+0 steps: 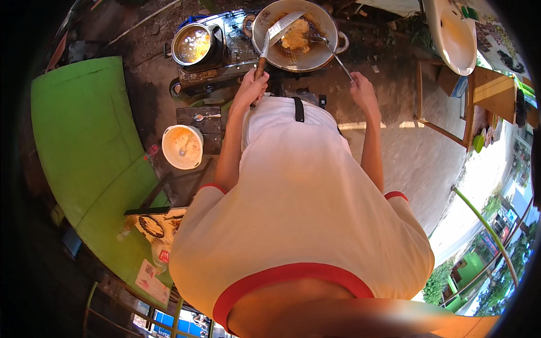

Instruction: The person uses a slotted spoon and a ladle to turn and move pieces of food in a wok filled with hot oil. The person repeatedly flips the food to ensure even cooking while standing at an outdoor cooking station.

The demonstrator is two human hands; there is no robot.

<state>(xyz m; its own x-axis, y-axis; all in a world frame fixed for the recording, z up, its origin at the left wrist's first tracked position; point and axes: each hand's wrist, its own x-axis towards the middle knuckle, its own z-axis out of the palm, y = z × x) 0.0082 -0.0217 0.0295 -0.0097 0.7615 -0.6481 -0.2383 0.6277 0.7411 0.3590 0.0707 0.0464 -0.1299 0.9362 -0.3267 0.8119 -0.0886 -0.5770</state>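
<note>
My left hand (pixel 252 88) is closed round the wooden handle of a perforated metal skimmer (pixel 285 26), whose head is inside a large wok (pixel 270 57) with two handles. A golden-brown fried piece of food (pixel 296 36) lies in the wok, partly under the skimmer's edge. My right hand (pixel 362 89) grips the end of a long thin metal utensil (pixel 340 62). Its far end reaches over the wok's right rim to the food; its exact kind is unclear. The wok stands over the right part of a gas stove (pixel 241 31).
Left of the wok, a metal pot (pixel 193 44) of liquid sits on the stove. Nearer me are a white bucket (pixel 165 148) with a spoon inside and another metal spoon (pixel 199 117) on a wooden stool. A green tabletop (pixel 84 139) curves along the left; a wooden frame (pixel 444 132) stands right.
</note>
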